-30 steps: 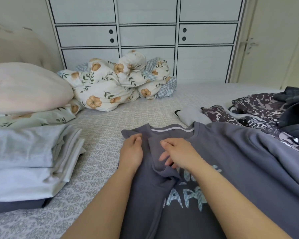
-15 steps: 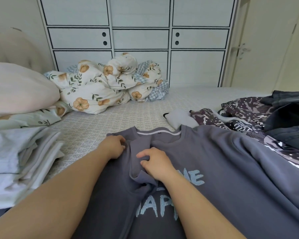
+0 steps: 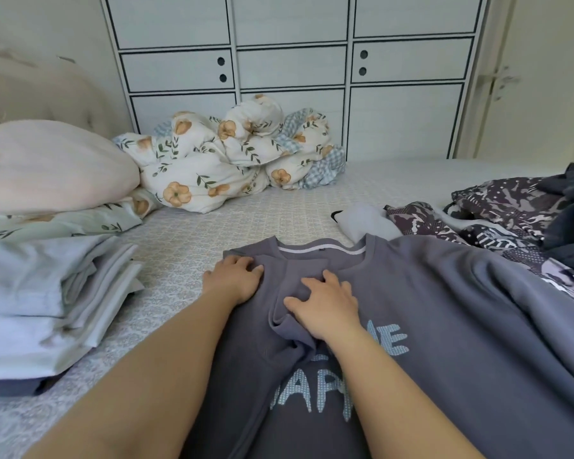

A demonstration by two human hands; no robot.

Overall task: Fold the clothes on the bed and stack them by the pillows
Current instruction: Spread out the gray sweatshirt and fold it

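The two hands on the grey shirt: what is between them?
In the head view, a raised fold of the grey shirt runs between the left hand and the right hand; nothing else lies there.

Count taken. Two hands of mine in frame: left hand (image 3: 234, 279), right hand (image 3: 325, 304). One grey sweatshirt (image 3: 444, 326) with pale lettering, centre to lower right. One stack of folded clothes (image 3: 47, 306) at the left edge; layers too close to number. Two pillows: one pink pillow (image 3: 53, 167), one floral pillow (image 3: 67, 223) beneath. One bundled floral quilt (image 3: 232, 160), upper centre. One heap of unfolded dark clothes (image 3: 517, 220), right; items inseparable. One bed (image 3: 252, 210).
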